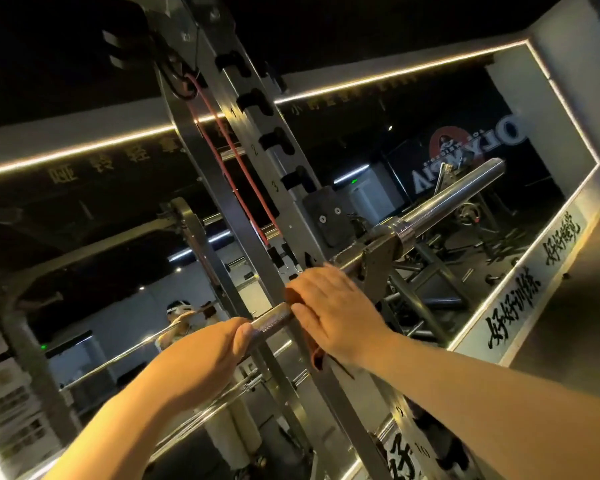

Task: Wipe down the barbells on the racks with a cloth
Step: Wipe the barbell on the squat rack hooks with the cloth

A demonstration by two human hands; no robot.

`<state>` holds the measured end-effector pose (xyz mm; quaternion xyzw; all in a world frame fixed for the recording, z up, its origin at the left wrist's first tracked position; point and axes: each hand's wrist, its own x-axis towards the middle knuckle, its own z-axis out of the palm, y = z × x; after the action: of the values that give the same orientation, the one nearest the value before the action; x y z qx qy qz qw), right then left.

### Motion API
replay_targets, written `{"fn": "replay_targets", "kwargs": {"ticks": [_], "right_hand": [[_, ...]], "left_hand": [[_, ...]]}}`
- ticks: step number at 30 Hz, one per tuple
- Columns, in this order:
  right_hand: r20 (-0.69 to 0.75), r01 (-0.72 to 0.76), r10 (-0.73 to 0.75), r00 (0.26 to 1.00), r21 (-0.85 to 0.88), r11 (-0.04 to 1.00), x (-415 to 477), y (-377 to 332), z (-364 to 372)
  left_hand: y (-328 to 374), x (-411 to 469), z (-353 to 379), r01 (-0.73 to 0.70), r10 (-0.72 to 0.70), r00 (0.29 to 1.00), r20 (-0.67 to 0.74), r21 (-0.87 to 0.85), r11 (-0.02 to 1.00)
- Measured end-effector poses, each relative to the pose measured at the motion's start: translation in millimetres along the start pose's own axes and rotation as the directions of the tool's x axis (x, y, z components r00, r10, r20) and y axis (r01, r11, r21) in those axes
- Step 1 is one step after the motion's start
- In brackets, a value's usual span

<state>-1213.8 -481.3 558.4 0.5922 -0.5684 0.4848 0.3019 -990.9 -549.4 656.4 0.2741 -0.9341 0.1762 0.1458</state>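
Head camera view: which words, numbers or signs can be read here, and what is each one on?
"OLYMPIA", mirror-reversed: banner reflected in the mirror.
"1", "2", "3": rack upright, beside its slots.
"好好训练": black brush lettering on the mirror frame.
Too blurred to read: the second brush phrase on that frame, gold characters above the mirror, small digits lower on the upright.

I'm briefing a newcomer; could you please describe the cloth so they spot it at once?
Find the steel rack upright slanting across the picture's middle, then the barbell passing it. The cloth is reddish-brown fabric under the right hand on that bar, a corner hanging below; its neighbours are bare metal.
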Motion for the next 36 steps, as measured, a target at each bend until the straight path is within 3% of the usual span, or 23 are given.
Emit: {"fn": "replay_targets", "kwargs": {"ticks": [2, 4, 7, 11, 16, 20, 23, 26, 32, 34, 36], "right_hand": [[-0.128, -0.132, 0.134, 0.983, 0.03, 0.991, 7, 13, 2], [-0.26, -0.273, 0.291, 0.921, 0.103, 0.957, 11, 1, 10], [-0.281, -0.352, 0.4, 0.872, 0.205, 0.913, 8, -39, 27], [-0.202, -0.217, 0.239, 0.95, 0.125, 0.968, -8, -70, 39], [-0.088, 0.03, -0.028, 0.996, 0.024, 0.999, -7, -15, 15], [-0.218, -0.189, 0.202, 0.955, 0.079, 0.979, 2, 6, 14], [-0.261, -0.325, 0.393, 0.882, 0.267, 0.907, 2, -32, 31], [-0.187, -0.24, 0.311, 0.932, 0.327, 0.914, -14, -82, 48], [-0.104, 0.02, -0.019, 0.994, 0.012, 1.0, -18, -47, 41], [-0.095, -0.031, 0.031, 0.995, -0.006, 0.999, -15, -27, 30], [-0.158, -0.177, 0.182, 0.97, 0.049, 0.983, -11, -24, 27]], "left_hand": [[5, 1, -4, -0.008, 0.008, 1.0, 0.003, 0.001, 1.0], [8, -3, -8, -0.024, 0.024, 1.0, 0.005, 0.005, 1.0], [11, -5, -9, -0.026, 0.026, 0.999, 0.029, 0.015, 1.0], [11, -4, -7, -0.031, 0.031, 1.0, 0.007, 0.02, 0.999], [10, -6, -6, -0.021, 0.022, 1.0, -0.009, 0.041, 0.999], [9, -6, -5, -0.027, 0.028, 1.0, -0.005, 0.048, 0.998], [8, -4, -6, -0.019, 0.019, 1.0, -0.014, 0.045, 0.999], [11, -6, -7, -0.015, 0.015, 1.0, -0.014, 0.043, 0.999], [12, -16, -9, -0.022, 0.023, 1.0, -0.021, 0.037, 0.999], [3, -26, -15, -0.033, 0.032, 0.999, 0.042, 0.012, 0.999], [-7, -37, -23, -0.051, 0.051, 0.993, 0.103, 0.002, 0.999]]}}
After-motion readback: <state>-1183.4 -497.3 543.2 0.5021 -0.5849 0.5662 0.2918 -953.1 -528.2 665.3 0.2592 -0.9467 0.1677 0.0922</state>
